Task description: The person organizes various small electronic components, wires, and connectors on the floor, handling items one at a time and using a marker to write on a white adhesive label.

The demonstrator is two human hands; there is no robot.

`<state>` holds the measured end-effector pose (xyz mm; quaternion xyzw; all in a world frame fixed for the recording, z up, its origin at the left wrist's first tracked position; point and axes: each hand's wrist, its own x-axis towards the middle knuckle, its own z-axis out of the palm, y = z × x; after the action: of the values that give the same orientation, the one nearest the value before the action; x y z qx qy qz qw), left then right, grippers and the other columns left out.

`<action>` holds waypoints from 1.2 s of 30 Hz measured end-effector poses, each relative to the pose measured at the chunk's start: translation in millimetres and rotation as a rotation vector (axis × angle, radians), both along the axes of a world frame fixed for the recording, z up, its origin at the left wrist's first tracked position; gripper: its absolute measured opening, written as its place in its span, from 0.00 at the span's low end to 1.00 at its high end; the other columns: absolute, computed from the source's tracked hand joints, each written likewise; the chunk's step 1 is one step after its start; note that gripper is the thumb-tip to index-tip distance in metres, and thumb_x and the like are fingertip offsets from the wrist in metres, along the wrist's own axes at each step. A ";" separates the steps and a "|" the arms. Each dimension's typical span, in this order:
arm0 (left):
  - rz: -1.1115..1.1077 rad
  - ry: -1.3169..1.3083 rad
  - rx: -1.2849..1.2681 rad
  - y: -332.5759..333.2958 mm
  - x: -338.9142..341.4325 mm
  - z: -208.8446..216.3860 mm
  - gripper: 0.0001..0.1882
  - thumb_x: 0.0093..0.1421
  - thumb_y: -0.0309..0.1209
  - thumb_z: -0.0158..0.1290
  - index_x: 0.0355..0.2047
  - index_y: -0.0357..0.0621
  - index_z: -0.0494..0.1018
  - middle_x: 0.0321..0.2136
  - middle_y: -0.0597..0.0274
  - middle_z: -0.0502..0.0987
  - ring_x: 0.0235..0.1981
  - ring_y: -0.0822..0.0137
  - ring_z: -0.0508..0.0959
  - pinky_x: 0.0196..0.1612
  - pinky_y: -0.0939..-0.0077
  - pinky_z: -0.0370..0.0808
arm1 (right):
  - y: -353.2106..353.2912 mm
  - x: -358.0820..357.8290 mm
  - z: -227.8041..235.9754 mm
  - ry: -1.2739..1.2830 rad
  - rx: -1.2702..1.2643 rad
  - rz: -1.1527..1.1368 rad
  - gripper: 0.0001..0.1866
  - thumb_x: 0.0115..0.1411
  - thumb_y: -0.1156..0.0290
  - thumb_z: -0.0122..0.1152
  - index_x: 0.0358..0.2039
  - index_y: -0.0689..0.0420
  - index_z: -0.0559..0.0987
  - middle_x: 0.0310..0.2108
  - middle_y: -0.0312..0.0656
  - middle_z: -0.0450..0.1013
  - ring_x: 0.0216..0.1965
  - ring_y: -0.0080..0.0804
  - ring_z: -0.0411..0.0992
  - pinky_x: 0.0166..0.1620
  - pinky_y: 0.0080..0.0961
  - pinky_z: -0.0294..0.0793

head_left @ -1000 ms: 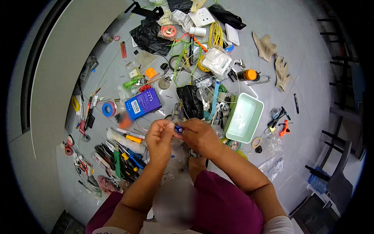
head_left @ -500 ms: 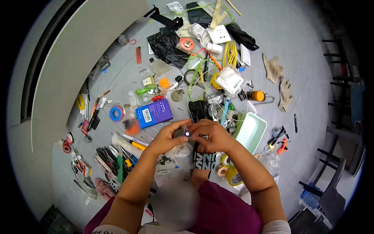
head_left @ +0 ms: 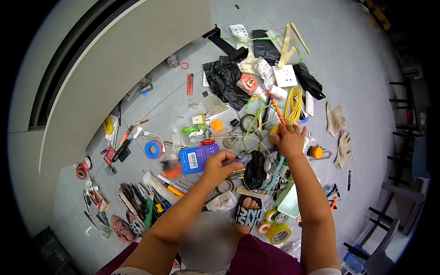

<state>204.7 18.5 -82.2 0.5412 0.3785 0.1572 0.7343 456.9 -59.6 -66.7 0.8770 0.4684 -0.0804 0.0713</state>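
My left hand (head_left: 217, 169) is closed, pinching a small blue cylindrical piece (head_left: 239, 158) between thumb and fingertips, just right of a blue-purple box (head_left: 198, 158). The piece is too small to name further. My right hand (head_left: 291, 139) reaches out over the pile with its fingers apart, beside a yellow roll (head_left: 275, 133) and below a coil of yellow cord (head_left: 294, 104). Whether its fingertips touch anything underneath is hidden by the hand. A black plastic bag (head_left: 255, 170) lies between my hands.
Tools (head_left: 140, 200) lie heaped at the left, near a curved grey panel (head_left: 114, 55). A pale green tray (head_left: 288, 201) sits partly under my right forearm. Tape rolls (head_left: 278, 233) are by my foot. Work gloves (head_left: 343, 149) lie at the right; chairs stand beyond.
My hands were together at the small blue piece. My right hand has let go and moved away to the far right; the left keeps the piece. The whole view has shifted.
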 end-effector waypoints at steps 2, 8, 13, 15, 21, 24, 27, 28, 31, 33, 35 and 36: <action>-0.031 0.006 -0.055 3.7 -3.8 7.0 0.14 0.47 0.30 0.64 0.31 0.39 0.73 0.26 0.68 0.76 0.26 0.80 0.71 0.31 0.84 0.69 | 18.9 -6.5 12.3 0.025 -0.081 -0.059 0.21 0.51 0.50 0.57 0.33 0.55 0.78 0.41 0.46 0.72 0.48 0.42 0.66 0.56 0.54 0.53; -0.139 0.081 0.062 -2.3 -9.6 23.1 0.15 0.44 0.30 0.65 0.31 0.39 0.73 0.29 0.63 0.75 0.30 0.75 0.73 0.33 0.81 0.70 | 114.7 -21.9 -5.6 0.186 0.332 0.280 0.36 0.45 0.64 0.66 0.55 0.49 0.64 0.58 0.50 0.55 0.57 0.51 0.56 0.58 0.39 0.58; -0.235 0.007 0.147 -18.9 -11.4 32.1 0.15 0.45 0.31 0.65 0.31 0.40 0.73 0.30 0.62 0.74 0.32 0.69 0.74 0.37 0.77 0.70 | 180.8 -32.2 -11.2 0.139 -0.068 0.405 0.37 0.52 0.43 0.53 0.62 0.33 0.53 0.66 0.36 0.41 0.66 0.46 0.40 0.61 0.54 0.43; -0.252 -0.002 0.184 -19.6 -16.2 38.7 0.15 0.45 0.32 0.65 0.31 0.41 0.72 0.31 0.62 0.74 0.34 0.68 0.74 0.39 0.74 0.71 | 177.0 -35.8 -14.1 0.020 -0.115 0.379 0.35 0.54 0.39 0.47 0.61 0.33 0.55 0.66 0.36 0.43 0.66 0.43 0.39 0.61 0.57 0.40; -0.288 -0.036 0.235 -17.7 -26.3 34.8 0.15 0.44 0.30 0.64 0.32 0.42 0.74 0.31 0.60 0.74 0.36 0.64 0.74 0.40 0.73 0.70 | 123.0 -19.3 -34.3 -0.056 -0.072 0.051 0.32 0.56 0.41 0.45 0.55 0.46 0.67 0.61 0.40 0.56 0.66 0.39 0.41 0.60 0.60 0.37; -0.288 -0.056 0.238 -16.6 -26.2 35.8 0.14 0.44 0.30 0.64 0.32 0.42 0.74 0.31 0.60 0.74 0.36 0.65 0.74 0.39 0.73 0.70 | 90.0 3.2 -29.5 -0.176 0.046 0.024 0.20 0.52 0.50 0.55 0.27 0.55 0.81 0.37 0.42 0.75 0.52 0.45 0.63 0.58 0.57 0.45; -0.278 -0.056 0.254 -17.6 -27.5 34.9 0.14 0.44 0.30 0.64 0.31 0.42 0.74 0.31 0.60 0.74 0.36 0.64 0.74 0.40 0.73 0.70 | 82.7 3.5 -24.3 -0.171 0.298 -0.004 0.15 0.47 0.57 0.62 0.25 0.56 0.80 0.34 0.45 0.74 0.46 0.46 0.66 0.56 0.54 0.52; -0.270 -0.037 0.213 -19.1 -27.6 34.4 0.14 0.45 0.30 0.64 0.32 0.42 0.74 0.31 0.60 0.74 0.36 0.64 0.74 0.40 0.72 0.70 | 87.7 1.2 -22.1 -0.136 0.334 0.057 0.17 0.44 0.57 0.65 0.29 0.57 0.79 0.38 0.46 0.72 0.45 0.45 0.66 0.56 0.49 0.54; -0.233 -0.049 0.259 -23.9 -23.6 28.0 0.14 0.44 0.32 0.63 0.33 0.45 0.74 0.31 0.61 0.75 0.36 0.63 0.74 0.37 0.71 0.71 | 105.8 -11.7 -32.2 -0.151 0.447 0.213 0.35 0.42 0.54 0.67 0.50 0.55 0.69 0.47 0.47 0.66 0.47 0.48 0.65 0.51 0.43 0.61; -0.243 -0.049 0.286 -22.0 -20.3 33.1 0.14 0.44 0.31 0.63 0.32 0.45 0.74 0.31 0.61 0.75 0.35 0.63 0.74 0.37 0.71 0.71 | 117.6 3.7 -41.7 0.130 0.305 0.013 0.39 0.43 0.56 0.67 0.55 0.52 0.64 0.46 0.47 0.68 0.48 0.47 0.65 0.49 0.40 0.64; -0.248 -0.041 0.251 -21.3 -19.3 35.3 0.14 0.44 0.31 0.63 0.32 0.45 0.74 0.31 0.61 0.75 0.35 0.63 0.74 0.38 0.71 0.71 | 123.8 20.6 -41.1 0.036 0.155 0.045 0.17 0.47 0.66 0.62 0.39 0.55 0.75 0.36 0.47 0.74 0.38 0.45 0.73 0.41 0.37 0.72; -0.268 -0.036 0.253 -21.0 -20.0 35.0 0.15 0.44 0.30 0.64 0.32 0.42 0.74 0.33 0.59 0.75 0.36 0.64 0.75 0.40 0.72 0.70 | 122.8 26.6 -43.8 0.051 0.177 0.004 0.12 0.47 0.69 0.60 0.34 0.57 0.76 0.33 0.47 0.75 0.36 0.46 0.73 0.39 0.38 0.72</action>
<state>184.6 -2.5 -47.2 0.6721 0.2667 0.1140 0.6813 483.4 63.1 -110.5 0.8765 0.4771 -0.0608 -0.0181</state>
